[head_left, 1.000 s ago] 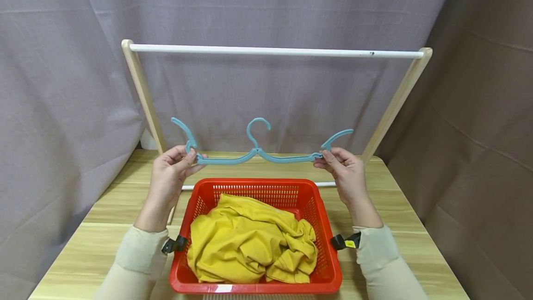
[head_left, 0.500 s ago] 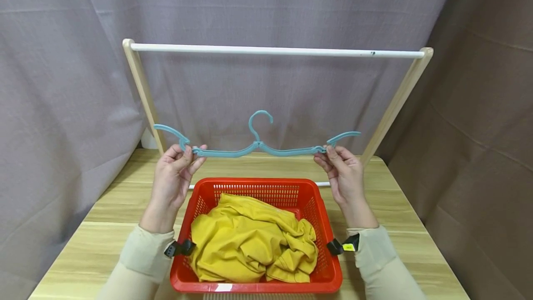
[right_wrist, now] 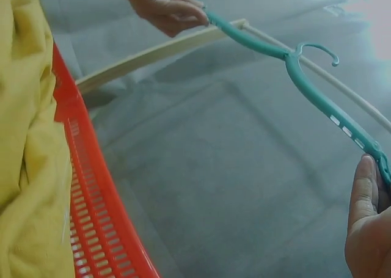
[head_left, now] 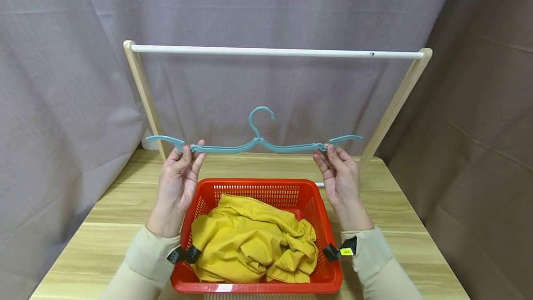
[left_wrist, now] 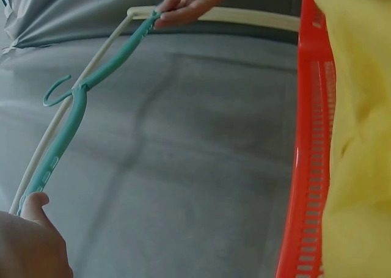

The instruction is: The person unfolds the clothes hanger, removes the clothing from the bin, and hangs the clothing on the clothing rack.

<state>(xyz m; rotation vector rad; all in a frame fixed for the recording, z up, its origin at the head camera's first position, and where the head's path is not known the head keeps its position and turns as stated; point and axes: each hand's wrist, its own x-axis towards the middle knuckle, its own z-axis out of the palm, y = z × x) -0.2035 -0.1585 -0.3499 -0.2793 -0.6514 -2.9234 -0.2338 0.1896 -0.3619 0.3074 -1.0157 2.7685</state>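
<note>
— What container is there, and what is in it?
— A red plastic basket [head_left: 291,287], below the fingers and nearer the wearer, with crumpled yellow cloth [head_left: 254,240] inside.
— And the fingers?
— Those of the left hand [head_left: 176,179] and the right hand [head_left: 343,179] each pinch a blue-green hanger [head_left: 258,141], stretched nearly level between them, its hook [head_left: 251,119] upward. Its end pieces [head_left: 346,138] jut outward past the fingers.
— The surface and room?
— A wood-grain counter [head_left: 399,216] lies below the fingers. Beyond and above them runs a white rail [head_left: 275,52] between wooden posts [head_left: 140,82], before a greyish curtain [head_left: 275,3].
— Do the views differ?
— Both wrist views show slots [right_wrist: 346,131] in the hanger beside the fingers; the head view alone shows both end pieces clearly.
</note>
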